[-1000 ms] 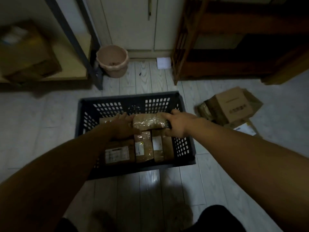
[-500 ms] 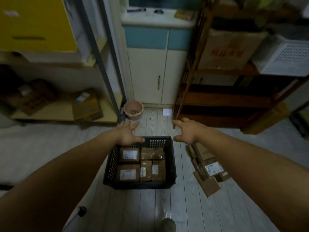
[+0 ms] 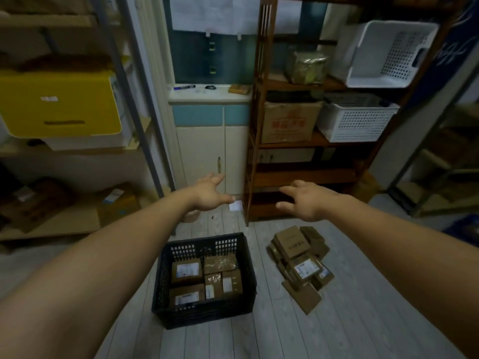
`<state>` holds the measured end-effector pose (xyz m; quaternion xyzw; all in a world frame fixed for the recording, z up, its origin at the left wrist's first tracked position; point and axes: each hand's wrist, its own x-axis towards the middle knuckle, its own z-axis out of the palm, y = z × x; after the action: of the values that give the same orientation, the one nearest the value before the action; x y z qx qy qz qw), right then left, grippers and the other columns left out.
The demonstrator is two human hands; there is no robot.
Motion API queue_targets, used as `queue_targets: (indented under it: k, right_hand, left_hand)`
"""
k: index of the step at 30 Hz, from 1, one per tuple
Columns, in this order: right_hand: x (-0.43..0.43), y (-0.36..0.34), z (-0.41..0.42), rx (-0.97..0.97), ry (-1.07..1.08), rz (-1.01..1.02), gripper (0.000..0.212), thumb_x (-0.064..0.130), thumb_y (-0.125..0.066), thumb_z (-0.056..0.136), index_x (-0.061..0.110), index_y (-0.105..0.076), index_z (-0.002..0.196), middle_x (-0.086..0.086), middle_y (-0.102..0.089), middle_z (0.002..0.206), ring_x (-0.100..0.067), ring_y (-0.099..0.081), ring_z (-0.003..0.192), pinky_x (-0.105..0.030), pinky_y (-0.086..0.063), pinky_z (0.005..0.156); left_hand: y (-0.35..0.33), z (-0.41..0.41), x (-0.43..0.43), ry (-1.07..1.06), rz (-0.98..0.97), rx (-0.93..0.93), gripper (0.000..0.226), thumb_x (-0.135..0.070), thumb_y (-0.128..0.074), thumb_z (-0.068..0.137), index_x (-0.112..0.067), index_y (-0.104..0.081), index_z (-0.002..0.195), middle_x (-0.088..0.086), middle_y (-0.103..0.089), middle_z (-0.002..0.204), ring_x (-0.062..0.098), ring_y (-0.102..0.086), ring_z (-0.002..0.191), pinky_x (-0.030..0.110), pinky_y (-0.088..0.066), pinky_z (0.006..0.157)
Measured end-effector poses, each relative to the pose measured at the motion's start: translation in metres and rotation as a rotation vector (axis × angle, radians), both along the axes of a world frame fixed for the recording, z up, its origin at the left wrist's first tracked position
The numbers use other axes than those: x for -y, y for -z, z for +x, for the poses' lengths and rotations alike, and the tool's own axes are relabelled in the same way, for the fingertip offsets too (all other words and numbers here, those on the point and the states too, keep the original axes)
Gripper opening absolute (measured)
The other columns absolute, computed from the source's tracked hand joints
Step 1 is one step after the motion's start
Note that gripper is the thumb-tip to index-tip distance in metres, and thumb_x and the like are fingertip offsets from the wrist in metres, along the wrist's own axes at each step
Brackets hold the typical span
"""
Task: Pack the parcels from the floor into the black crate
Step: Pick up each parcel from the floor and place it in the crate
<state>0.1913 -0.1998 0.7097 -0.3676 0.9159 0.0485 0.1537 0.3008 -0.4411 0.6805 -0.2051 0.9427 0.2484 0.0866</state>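
The black crate [image 3: 166, 275] stands on the pale plank floor, below and between my arms. Several brown cardboard parcels [image 3: 187, 270] with white labels lie flat inside it, side by side. To its right a loose pile of brown parcels [image 3: 300, 260] lies on the floor. My left hand [image 3: 208, 194] is stretched out well above the crate, fingers spread and empty. My right hand [image 3: 302, 199] hovers at the same height above the pile's far side, fingers also spread, holding nothing.
A wooden shelf unit [image 3: 305, 174] with white baskets and a carton stands behind the pile. A metal rack [image 3: 145, 125] with a yellow box fills the left side. A cream cabinet [image 3: 204, 156] and a small pink bucket [image 3: 190, 216] sit behind the crate.
Both hands let go of the tape-wrapped parcel, which now lies in the crate's back right. They rose clear of the crate as the view pulled up and back.
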Motion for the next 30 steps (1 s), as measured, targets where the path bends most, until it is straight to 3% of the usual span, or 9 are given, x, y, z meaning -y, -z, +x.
queue_targets:
  k: [11, 20, 30]
  right_hand:
    - [-0.114, -0.052, -0.044, -0.124, 0.095, -0.103, 0.07, 0.071, -0.031, 0.087, 0.036, -0.023, 0.147, -0.002, -0.019, 0.157, -0.027, -0.021, 0.142, -0.043, -0.024, 0.111]
    - [-0.225, -0.073, -0.116, -0.064, 0.116, -0.146, 0.069, 0.067, -0.032, 0.09, 0.031, -0.024, 0.149, -0.006, -0.015, 0.158, -0.029, -0.018, 0.143, -0.044, -0.021, 0.112]
    - [-0.228, -0.047, -0.226, 0.005, 0.07, -0.149, 0.07, 0.067, -0.031, 0.09, 0.029, -0.024, 0.149, -0.007, -0.016, 0.158, -0.03, -0.018, 0.143, -0.042, -0.021, 0.112]
  left_hand:
    - [-0.077, -0.045, -0.141, 0.12, -0.041, -0.104, 0.086, -0.052, -0.055, 0.086, -0.033, 0.0, 0.149, 0.006, 0.004, 0.159, 0.029, 0.004, 0.145, 0.047, -0.007, 0.115]
    - [-0.09, -0.129, -0.25, 0.087, -0.086, -0.095, 0.085, -0.052, -0.054, 0.087, -0.032, 0.0, 0.149, 0.006, 0.004, 0.159, 0.03, 0.003, 0.145, 0.048, -0.007, 0.117]
    - [-0.062, -0.234, -0.259, 0.083, -0.102, -0.003, 0.088, -0.055, -0.055, 0.084, -0.034, 0.001, 0.149, 0.004, 0.005, 0.159, 0.031, 0.003, 0.145, 0.052, -0.007, 0.117]
